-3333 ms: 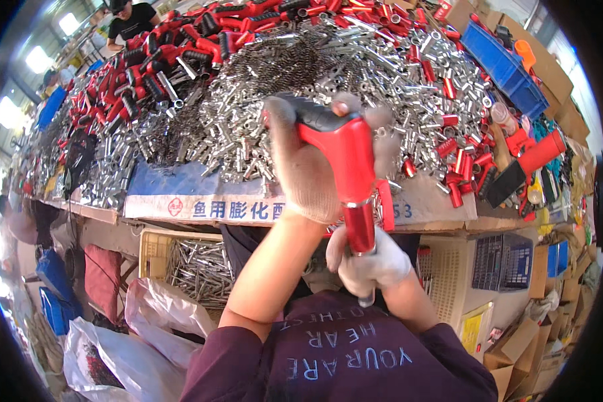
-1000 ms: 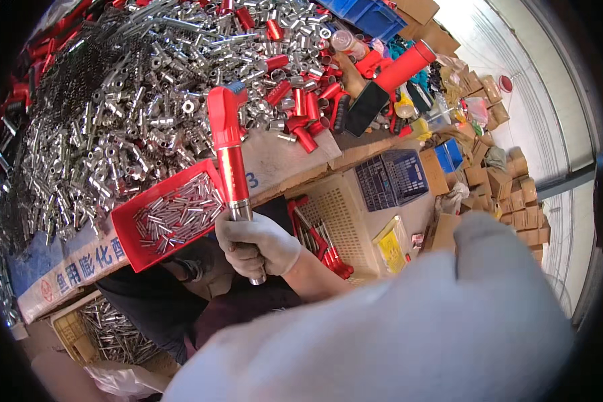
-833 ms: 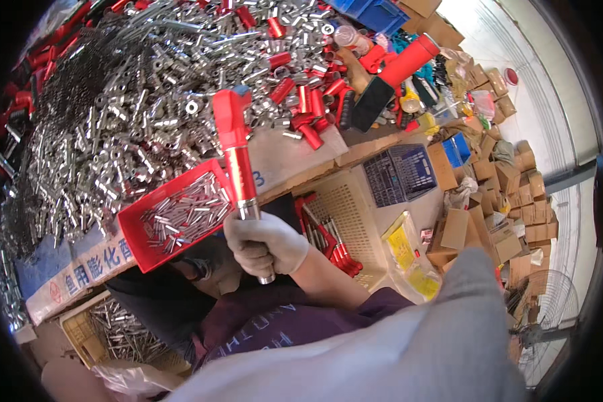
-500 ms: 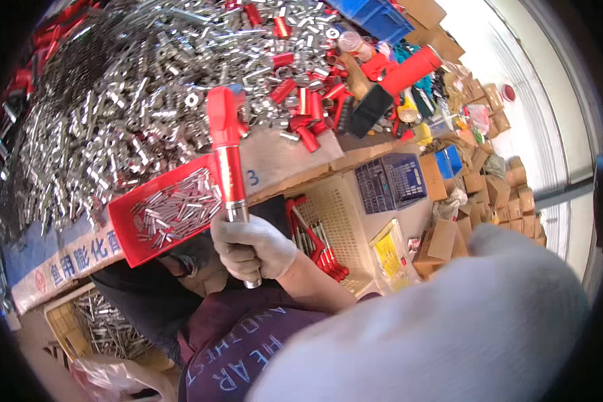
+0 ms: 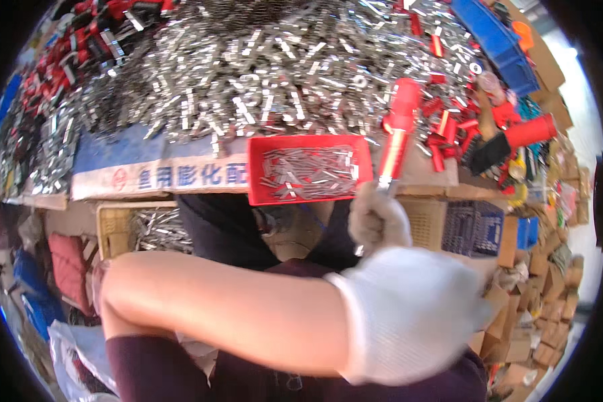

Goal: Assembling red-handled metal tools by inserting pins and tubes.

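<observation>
At the front edge of the tabletop (image 5: 107, 177), your right hand (image 5: 380, 221), in a white knit glove, is clenched round the lower shaft of a red-handled tool (image 5: 396, 130). You hold the tool upright, slightly tilted, with its red head above the hand and its lower end hidden inside your grip. The tool stands just beside the right end of a red plastic tray (image 5: 308, 169), which sits at the table's edge and carries a shallow layer of small silver metal parts. Whether tool and tray touch cannot be told.

Your left hand (image 5: 412, 315), also in a white knit glove, crosses the foreground close to the camera, the bare forearm running in from the left. It appears blurred; I cannot tell whether it is released or clenched, and nothing is visible in it.

Behind the tray, a large heap of loose silver metal pieces (image 5: 261, 74) covers the tabletop. More red-handled parts (image 5: 80, 33) lie at the far left, and a scatter of small red pieces lies right of the tool. A blue bin (image 5: 496, 40) stands at the far right. Below the tabletop, a yellow crate (image 5: 114, 228) holds further metal parts.
</observation>
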Demonstrator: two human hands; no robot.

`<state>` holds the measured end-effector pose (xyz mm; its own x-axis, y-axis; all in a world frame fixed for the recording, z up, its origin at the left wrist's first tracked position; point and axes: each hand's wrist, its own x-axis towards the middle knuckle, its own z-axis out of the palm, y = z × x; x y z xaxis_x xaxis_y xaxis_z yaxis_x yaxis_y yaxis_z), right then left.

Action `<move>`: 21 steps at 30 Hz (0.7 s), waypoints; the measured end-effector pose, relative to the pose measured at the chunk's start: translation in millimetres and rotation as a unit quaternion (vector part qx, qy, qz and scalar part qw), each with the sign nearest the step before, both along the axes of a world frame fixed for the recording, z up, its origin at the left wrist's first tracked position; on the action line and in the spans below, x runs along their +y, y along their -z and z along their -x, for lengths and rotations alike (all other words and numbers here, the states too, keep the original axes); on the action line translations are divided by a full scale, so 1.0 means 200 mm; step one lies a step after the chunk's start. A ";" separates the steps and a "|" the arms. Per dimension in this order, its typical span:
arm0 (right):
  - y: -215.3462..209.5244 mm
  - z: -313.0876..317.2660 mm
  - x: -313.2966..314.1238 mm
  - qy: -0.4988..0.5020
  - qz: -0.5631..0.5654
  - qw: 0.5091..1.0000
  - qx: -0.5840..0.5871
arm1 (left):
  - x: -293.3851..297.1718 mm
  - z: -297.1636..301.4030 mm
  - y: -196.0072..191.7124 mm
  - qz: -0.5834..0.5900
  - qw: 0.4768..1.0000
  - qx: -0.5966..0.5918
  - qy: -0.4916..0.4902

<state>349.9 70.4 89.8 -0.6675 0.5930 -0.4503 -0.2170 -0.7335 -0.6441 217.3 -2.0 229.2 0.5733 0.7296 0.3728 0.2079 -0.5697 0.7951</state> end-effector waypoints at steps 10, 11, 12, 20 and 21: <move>0.09 0.16 0.09 0.108 -0.216 0.959 0.146 | -0.03 1.24 0.72 -0.012 0.729 0.356 -0.585; 0.12 0.18 0.10 0.089 -0.237 0.957 0.144 | -0.03 1.26 0.78 -0.009 0.740 0.369 -0.562; 0.13 0.22 0.10 0.071 -0.247 0.955 0.145 | -0.03 1.23 0.78 0.006 0.726 0.390 -0.566; 0.14 0.38 0.09 0.049 -0.303 0.940 0.149 | -0.03 1.19 0.79 0.046 0.707 0.412 -0.573; 0.14 0.38 0.09 0.062 -0.316 0.937 0.136 | -0.03 1.19 0.78 0.028 0.706 0.397 -0.586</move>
<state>273.7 88.4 61.4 -0.6155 0.7641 0.1931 -0.4940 -0.1831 -0.8500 -21.4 -7.7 72.3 -0.4233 0.8776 0.2249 0.9034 0.3900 0.1783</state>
